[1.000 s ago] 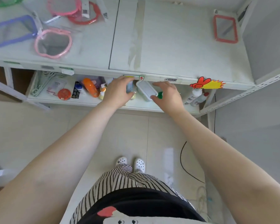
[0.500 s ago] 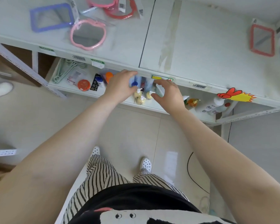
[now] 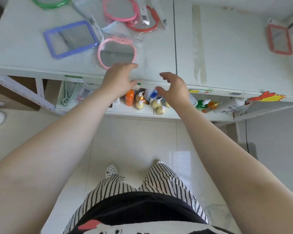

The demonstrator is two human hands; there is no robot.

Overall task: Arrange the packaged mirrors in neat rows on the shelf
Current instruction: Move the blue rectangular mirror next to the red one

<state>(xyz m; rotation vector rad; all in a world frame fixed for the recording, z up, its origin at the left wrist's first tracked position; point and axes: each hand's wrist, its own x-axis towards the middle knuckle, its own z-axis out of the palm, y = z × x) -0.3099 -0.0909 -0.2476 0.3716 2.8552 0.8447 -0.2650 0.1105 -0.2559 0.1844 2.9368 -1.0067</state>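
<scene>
On the white shelf top [image 3: 227,68] lie several packaged mirrors in a loose heap at the left: a blue rectangular one [image 3: 71,38], a pink round one [image 3: 117,52] nearest the front edge, another pink one [image 3: 119,9], a red one [image 3: 148,22] under it and a green one [image 3: 51,2] at the top. A red rectangular mirror [image 3: 279,39] lies alone at the far right. My left hand [image 3: 119,78] hovers at the shelf's front edge, just below the near pink mirror, fingers relaxed and empty. My right hand [image 3: 173,89] is beside it, fingers spread, holding nothing.
The lower shelf [image 3: 137,111] holds an orange bottle [image 3: 129,99], yellow pump bottles [image 3: 156,104], a green and an orange bottle [image 3: 208,104] and hangers [image 3: 68,94]. A flame-shaped sticker [image 3: 265,97] is on the shelf edge. A black cable [image 3: 246,132] hangs at the right.
Both hands have left the lower shelf's bottles and risen to the top shelf's front edge. My view has shifted toward the mirror heap at the left.
</scene>
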